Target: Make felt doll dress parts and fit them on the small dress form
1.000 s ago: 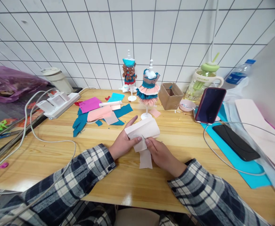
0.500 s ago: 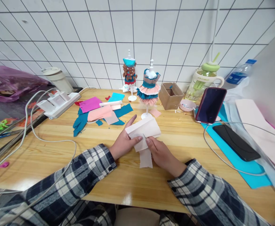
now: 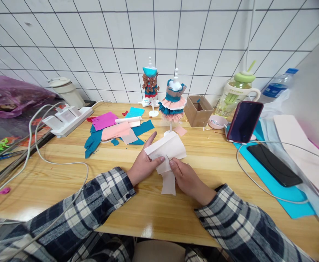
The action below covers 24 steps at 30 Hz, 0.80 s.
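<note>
Pale pink crepe paper (image 3: 166, 147) is held in front of me above the table, folded over, with a narrower strip (image 3: 168, 183) hanging below it. My left hand (image 3: 145, 162) grips the paper at its left side, thumb on top and index finger stretched out behind. In the fingertips of my right hand (image 3: 185, 176) is a thin pointed tool (image 3: 167, 157), its tip lying against the paper; most of it is hidden by the fingers. Just behind the paper stands a mini dress form (image 3: 173, 103) with ruffled teal and pink paper layers.
Another dressed mini form (image 3: 150, 85) stands near the tiled wall. Coloured crepe paper scraps (image 3: 117, 131) lie left, beyond a power strip (image 3: 72, 122) and loose cable. A cardboard box (image 3: 199, 112), bead bowl (image 3: 217, 122), propped phone (image 3: 244, 122) and flat phone (image 3: 274, 163) are right.
The paper's upper part has tilted slightly, and the hanging strip has shifted a little to the left. Both hands stay almost where they were.
</note>
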Each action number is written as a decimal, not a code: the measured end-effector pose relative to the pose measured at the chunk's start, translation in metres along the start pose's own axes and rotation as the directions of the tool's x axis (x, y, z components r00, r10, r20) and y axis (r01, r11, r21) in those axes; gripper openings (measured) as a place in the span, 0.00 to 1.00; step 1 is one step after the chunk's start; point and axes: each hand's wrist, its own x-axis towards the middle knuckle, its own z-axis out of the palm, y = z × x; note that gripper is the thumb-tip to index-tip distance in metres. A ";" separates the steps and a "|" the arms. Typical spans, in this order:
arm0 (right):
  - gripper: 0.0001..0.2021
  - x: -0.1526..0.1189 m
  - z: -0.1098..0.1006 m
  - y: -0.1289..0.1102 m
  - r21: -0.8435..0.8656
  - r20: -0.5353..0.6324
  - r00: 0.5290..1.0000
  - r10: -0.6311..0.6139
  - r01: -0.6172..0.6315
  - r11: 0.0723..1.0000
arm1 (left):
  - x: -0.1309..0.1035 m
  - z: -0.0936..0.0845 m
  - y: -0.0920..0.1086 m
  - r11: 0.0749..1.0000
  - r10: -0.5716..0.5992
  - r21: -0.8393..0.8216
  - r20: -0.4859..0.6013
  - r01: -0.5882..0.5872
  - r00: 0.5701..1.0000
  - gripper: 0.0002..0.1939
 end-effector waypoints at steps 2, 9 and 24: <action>0.17 0.000 0.000 -0.001 0.000 -0.002 1.000 -0.001 0.001 1.000 | 0.000 0.000 0.001 1.000 -0.003 -0.006 -0.004 0.003 1.000 0.48; 0.18 -0.002 -0.002 -0.003 0.024 0.007 1.000 0.007 -0.007 1.000 | 0.000 0.000 0.001 1.000 -0.021 0.008 0.030 0.021 0.999 0.48; 0.17 -0.002 -0.001 -0.006 0.000 -0.009 0.999 0.036 -0.036 0.999 | -0.002 0.003 0.003 0.997 -0.077 -0.025 0.078 0.079 0.994 0.50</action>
